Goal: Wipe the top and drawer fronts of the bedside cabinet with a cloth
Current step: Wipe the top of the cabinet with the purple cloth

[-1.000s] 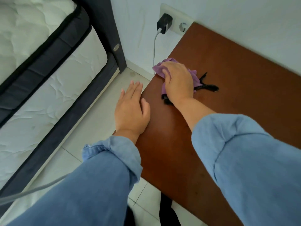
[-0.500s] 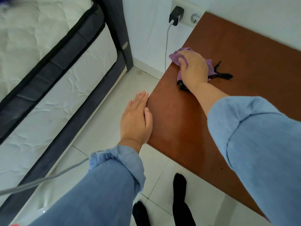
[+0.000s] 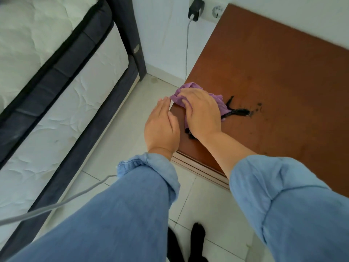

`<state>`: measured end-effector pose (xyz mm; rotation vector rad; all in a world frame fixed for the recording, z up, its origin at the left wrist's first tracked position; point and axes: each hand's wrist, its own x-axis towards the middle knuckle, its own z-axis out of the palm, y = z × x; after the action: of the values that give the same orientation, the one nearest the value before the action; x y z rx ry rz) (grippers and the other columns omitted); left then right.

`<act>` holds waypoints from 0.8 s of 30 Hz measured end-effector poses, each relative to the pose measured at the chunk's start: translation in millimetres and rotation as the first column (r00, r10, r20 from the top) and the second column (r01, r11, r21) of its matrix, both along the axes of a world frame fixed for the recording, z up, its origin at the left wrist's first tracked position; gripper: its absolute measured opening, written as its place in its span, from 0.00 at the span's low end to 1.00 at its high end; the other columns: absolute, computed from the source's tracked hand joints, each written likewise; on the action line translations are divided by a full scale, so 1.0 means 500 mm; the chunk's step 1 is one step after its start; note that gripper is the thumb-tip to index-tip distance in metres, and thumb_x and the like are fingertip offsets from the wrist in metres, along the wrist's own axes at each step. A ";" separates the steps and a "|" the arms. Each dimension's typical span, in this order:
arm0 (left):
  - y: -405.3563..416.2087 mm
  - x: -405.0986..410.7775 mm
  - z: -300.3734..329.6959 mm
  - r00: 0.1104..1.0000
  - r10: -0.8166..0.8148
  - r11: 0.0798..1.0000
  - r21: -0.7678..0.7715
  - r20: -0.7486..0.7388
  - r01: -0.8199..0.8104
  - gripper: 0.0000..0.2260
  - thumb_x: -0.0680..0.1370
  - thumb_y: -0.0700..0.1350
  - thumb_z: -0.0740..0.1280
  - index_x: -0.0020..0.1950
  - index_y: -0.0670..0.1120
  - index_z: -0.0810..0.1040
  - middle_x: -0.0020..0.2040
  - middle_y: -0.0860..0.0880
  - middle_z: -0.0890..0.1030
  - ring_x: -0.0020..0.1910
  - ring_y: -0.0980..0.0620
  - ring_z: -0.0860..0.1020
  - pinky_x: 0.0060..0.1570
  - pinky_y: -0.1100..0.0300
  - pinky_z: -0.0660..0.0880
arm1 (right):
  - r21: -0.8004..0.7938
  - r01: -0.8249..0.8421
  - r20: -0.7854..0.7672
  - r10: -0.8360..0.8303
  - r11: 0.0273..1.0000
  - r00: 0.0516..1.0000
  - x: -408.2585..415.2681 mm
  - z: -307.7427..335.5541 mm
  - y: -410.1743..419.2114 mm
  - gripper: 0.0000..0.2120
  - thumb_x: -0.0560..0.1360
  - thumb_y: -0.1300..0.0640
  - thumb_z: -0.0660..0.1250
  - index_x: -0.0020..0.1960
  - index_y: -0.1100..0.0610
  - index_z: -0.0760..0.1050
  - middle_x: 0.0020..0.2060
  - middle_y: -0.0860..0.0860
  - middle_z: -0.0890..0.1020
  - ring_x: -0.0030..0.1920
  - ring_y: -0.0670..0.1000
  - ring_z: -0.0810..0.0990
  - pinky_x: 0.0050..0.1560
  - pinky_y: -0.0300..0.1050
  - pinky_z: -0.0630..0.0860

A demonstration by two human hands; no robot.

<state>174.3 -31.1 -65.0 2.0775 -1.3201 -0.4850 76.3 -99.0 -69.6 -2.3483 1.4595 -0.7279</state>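
The bedside cabinet's brown wooden top (image 3: 273,72) fills the right side of the head view. A purple cloth (image 3: 217,99) lies bunched at its left edge, and my right hand (image 3: 202,112) presses down on it, palm and fingers lying over the cloth. My left hand (image 3: 161,125) is flat with straight fingers against the cabinet's left side edge, just beside the cloth. A black thing (image 3: 238,111) sticks out from under the cloth, with dark specks around it. Only a thin strip of the cabinet's front (image 3: 198,167) shows below the top.
A bed with a white mattress and dark frame (image 3: 56,91) stands to the left across a strip of tiled floor. A black charger (image 3: 196,8) is plugged into a wall socket, its cable (image 3: 187,50) hanging beside the cabinet. A grey cable (image 3: 56,205) crosses the floor. My black-socked feet (image 3: 197,241) are below.
My right hand has dragged the cloth toward me and to the left edge of the top, leaving the black thing more exposed. My left hand has stayed flat at the cabinet's side.
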 end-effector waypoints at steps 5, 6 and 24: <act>-0.001 0.000 0.003 0.999 -0.029 1.000 0.006 0.016 0.029 0.26 0.76 0.46 0.48 0.72 0.45 0.68 0.71 0.49 0.71 0.72 0.52 0.65 0.69 0.60 0.60 | -0.001 0.011 0.014 -0.011 1.000 1.000 0.002 0.005 -0.002 0.19 0.77 0.55 0.52 0.56 0.57 0.80 0.55 0.51 0.82 0.59 0.51 0.78 0.65 0.45 0.69; -0.002 0.000 0.002 0.999 -0.040 0.999 0.004 0.022 0.040 0.26 0.76 0.46 0.48 0.72 0.45 0.69 0.71 0.48 0.71 0.72 0.52 0.66 0.70 0.57 0.61 | -0.011 0.009 0.017 -0.009 1.000 1.000 0.002 0.007 -0.003 0.18 0.77 0.55 0.53 0.56 0.57 0.80 0.55 0.51 0.82 0.59 0.51 0.78 0.64 0.45 0.69; 0.036 0.046 -0.023 0.949 -0.239 0.969 -0.115 -0.204 0.219 0.25 0.75 0.50 0.52 0.71 0.47 0.70 0.65 0.49 0.76 0.62 0.52 0.74 0.62 0.58 0.70 | 0.022 0.066 -0.116 -0.063 0.998 0.991 -0.001 0.022 -0.002 0.15 0.78 0.55 0.57 0.61 0.55 0.77 0.63 0.52 0.77 0.66 0.54 0.72 0.68 0.49 0.64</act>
<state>197.4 -13.1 -76.6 1.7497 -1.4306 -0.7173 75.8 -100.1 -58.7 -2.3694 1.5891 -0.5943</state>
